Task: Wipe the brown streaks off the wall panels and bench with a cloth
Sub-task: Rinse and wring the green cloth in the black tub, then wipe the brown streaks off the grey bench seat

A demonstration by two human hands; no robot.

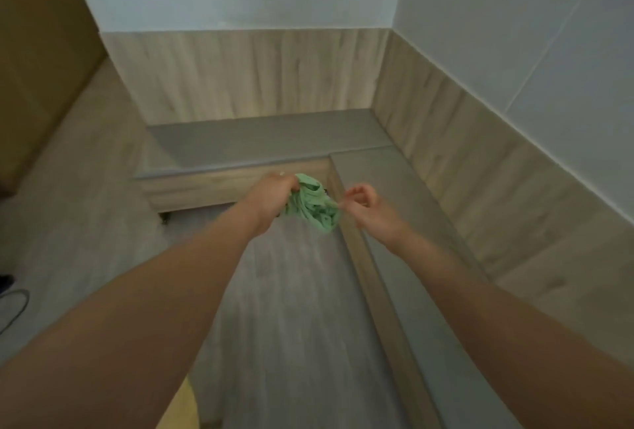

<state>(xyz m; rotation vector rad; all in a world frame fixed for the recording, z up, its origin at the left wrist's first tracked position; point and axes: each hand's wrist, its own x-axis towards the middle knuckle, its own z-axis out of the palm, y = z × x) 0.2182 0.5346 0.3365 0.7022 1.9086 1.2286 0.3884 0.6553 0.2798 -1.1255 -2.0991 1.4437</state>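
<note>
Both forearms reach forward over the floor (291, 308). Left grip (271, 198) is closed around one end of a bunched green cloth (312, 205). Right grip (363, 202) pinches the other end, spare fingers loosely curled. Cloth long axis runs left-right between them, sagging lower right, held in air just before the inner corner edge of the L-shaped table (267, 140). Wall panels (247, 75) stand behind, well apart.

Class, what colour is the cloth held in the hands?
Light green cloth; seen best in the head view.
</note>
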